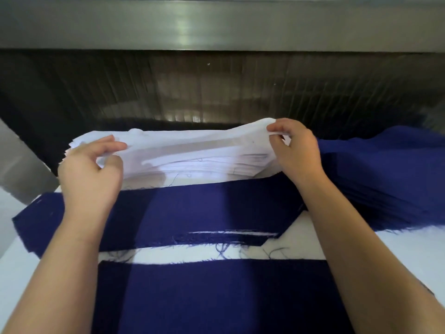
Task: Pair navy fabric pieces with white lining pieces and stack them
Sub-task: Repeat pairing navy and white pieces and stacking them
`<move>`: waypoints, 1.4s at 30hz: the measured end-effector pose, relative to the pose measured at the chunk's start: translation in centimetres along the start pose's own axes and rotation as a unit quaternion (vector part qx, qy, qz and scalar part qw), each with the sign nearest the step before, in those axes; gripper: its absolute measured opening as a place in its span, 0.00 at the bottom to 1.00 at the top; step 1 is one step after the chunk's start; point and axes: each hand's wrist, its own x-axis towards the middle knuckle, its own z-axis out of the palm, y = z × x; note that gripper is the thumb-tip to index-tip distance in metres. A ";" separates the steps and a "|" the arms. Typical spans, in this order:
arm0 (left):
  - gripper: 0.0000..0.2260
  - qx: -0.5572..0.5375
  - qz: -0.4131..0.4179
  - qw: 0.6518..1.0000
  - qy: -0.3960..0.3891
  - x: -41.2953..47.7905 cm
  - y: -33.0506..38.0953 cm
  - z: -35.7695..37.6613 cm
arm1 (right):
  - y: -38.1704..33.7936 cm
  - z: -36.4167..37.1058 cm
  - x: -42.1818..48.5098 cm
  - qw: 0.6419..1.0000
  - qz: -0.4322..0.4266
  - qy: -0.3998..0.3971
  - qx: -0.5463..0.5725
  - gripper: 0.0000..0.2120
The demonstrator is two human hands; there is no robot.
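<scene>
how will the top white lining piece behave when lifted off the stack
Probably floppy: the top white lining piece sags between the left hand and right hand pinching its ends. Likely light, as fingertip pinches alone raise it.

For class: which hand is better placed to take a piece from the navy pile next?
Probably right: the right hand lies beside the navy pile; the left hand is across the white stack.

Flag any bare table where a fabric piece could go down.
Bare white tabletop shows at right, below the stacked navy fabric pile, and along the left edge beside the flat navy fabric piece. Crowded at the back: the white lining stack, its top layers pinched by left hand and right hand.
</scene>
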 end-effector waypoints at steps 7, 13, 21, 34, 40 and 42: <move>0.13 0.081 0.064 0.994 -0.032 -2.8 2.4 -2.1 | -0.4 -3.9 -2.4 0.996 -0.039 -0.034 -0.070 0.12; 0.10 0.110 0.115 0.984 -0.082 -6.3 2.6 -4.4 | 0.3 -6.6 -6.8 0.995 -0.051 -0.051 -0.075 0.11; 0.11 0.106 0.163 0.971 -0.138 -12.5 1.6 -6.5 | 2.1 -9.7 -13.4 0.995 -0.076 -0.033 -0.057 0.09; 0.13 0.000 0.129 0.970 -0.206 -16.1 0.4 -7.9 | 4.2 -13.3 -18.9 0.990 -0.121 -0.061 -0.037 0.10; 0.13 -0.035 0.044 0.986 -0.159 -16.1 -0.7 -7.8 | 5.3 -13.5 -19.5 0.998 -0.019 0.017 0.052 0.12; 0.15 -0.014 0.031 0.989 -0.146 -15.9 -1.2 -7.6 | 5.7 -13.3 -19.3 0.998 0.019 0.031 0.043 0.12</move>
